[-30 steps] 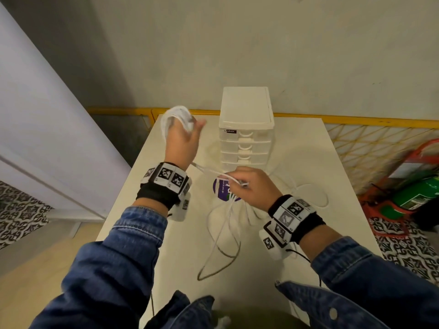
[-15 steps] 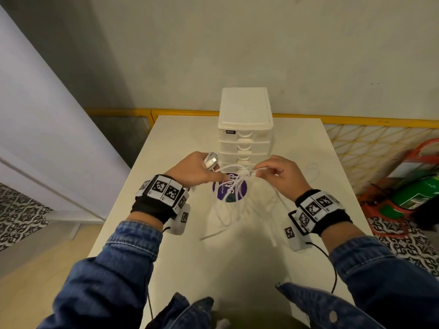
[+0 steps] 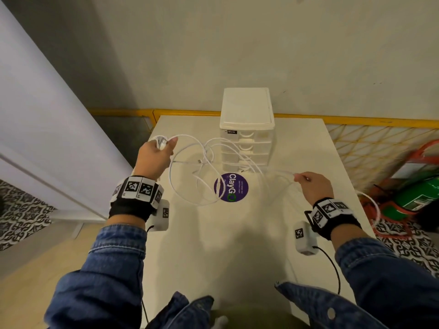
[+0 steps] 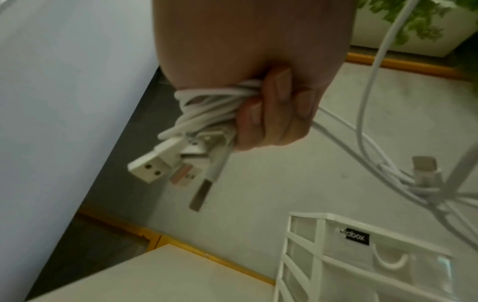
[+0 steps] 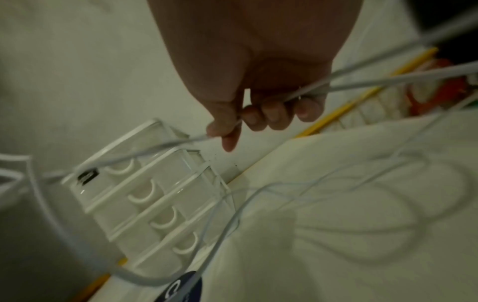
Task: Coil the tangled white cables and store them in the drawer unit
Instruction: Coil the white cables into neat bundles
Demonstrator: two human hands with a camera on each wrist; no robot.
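Note:
White cables hang in tangled loops between my two hands above the white table. My left hand is raised at the table's left and grips a bunch of cable turns with several USB plugs sticking out below the fist. My right hand is out to the right and pinches cable strands between thumb and fingers; the strands run on past the table's right edge. The white drawer unit stands at the back middle, its drawers closed.
A round purple sticker lies on the table before the drawer unit. A yellow railing runs behind and to the right. A green cylinder and red frame sit on the floor at right. A pale wall panel is at left.
Both hands have pulled apart from the middle: the left went up and left with its bundle, the right went out to the right, stretching the cable loops between them.

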